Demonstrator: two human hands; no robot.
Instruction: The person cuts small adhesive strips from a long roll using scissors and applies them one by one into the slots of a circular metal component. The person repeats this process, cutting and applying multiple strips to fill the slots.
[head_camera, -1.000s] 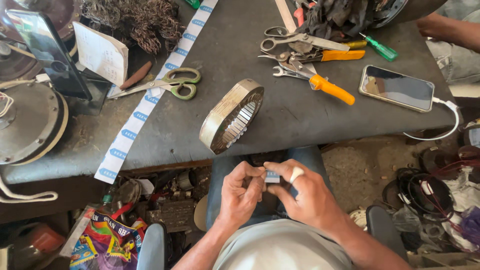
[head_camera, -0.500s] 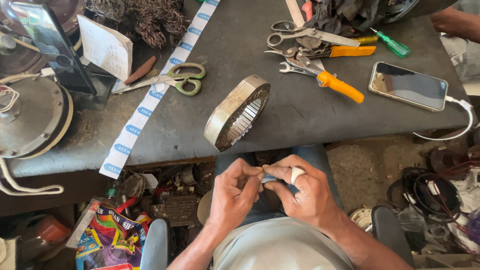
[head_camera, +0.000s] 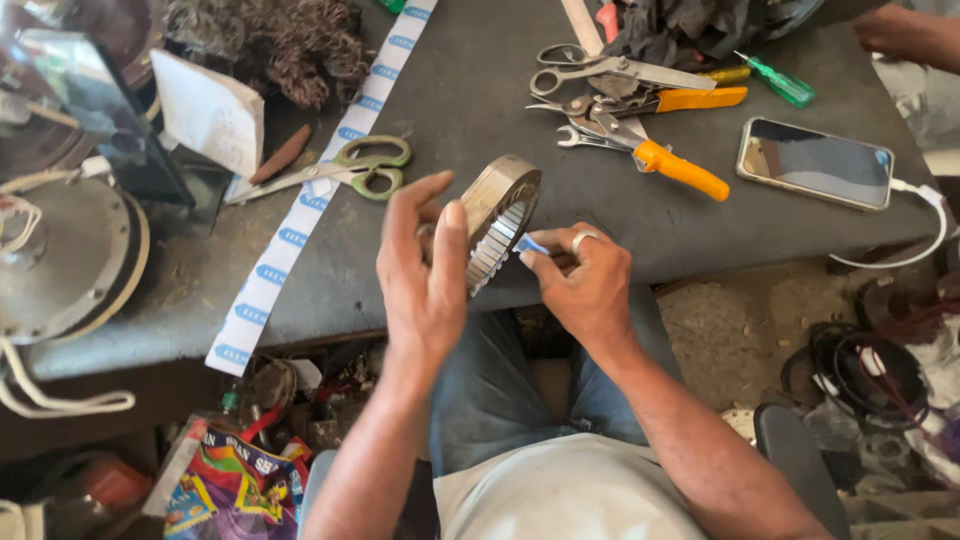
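Your left hand (head_camera: 425, 270) is raised in front of you with the fingers spread and loosely curled, its fingertips reaching the near side of the slotted metal ring (head_camera: 497, 220), a motor stator core that stands on edge at the front rim of the dark surface (head_camera: 470, 90); whether the fingers truly grip the ring or only steady it, you cannot tell from this angle. Your right hand (head_camera: 585, 285), a ring on one finger, is pinched narrow around a small white-and-blue strip (head_camera: 532, 244) and holds its tip right at the inner teeth of the core. It looks as if you are at the step of fitting a liner piece into one of the slots, so the next move seems to call for lining the strip up with a single gap between the teeth and sliding it in straight, while the left hand keeps the ring from rolling. Farther out on the surface lie green-handled scissors (head_camera: 365, 168) on a long white paper tape (head_camera: 300, 215), then orange-handled pliers (head_camera: 660, 160) among spanners and steel shears (head_camera: 610, 70), a phone (head_camera: 815, 162) on its cable to the right, and a green screwdriver (head_camera: 780, 82) at the far edge.
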